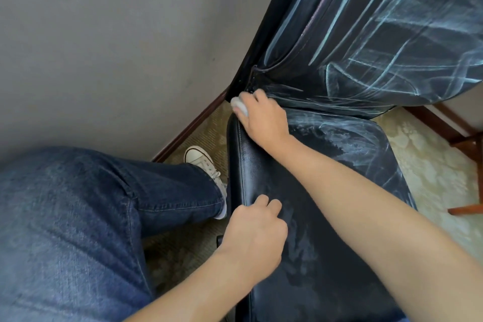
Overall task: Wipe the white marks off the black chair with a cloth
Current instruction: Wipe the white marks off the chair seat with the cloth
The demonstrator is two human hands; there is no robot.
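Your right hand [261,119], its grip clenched on the cloth [239,106], is nearer the white marks [347,136] at three o'clock; left hand [254,235] loosely curled, empty.

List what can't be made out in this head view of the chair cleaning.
- Pale cloth: mostly covered by the right hand gripping it; size unclear.
- Black leather chair seat: the right forearm covers a strip, the bottom edge cuts off the front.
- Chalk-streaked backrest: cut off by the top and right edges.
- Left hand: fingertips curled against the seat edge; whether they grip it is unclear.
- Wooden furniture legs: cropped at the right edge.
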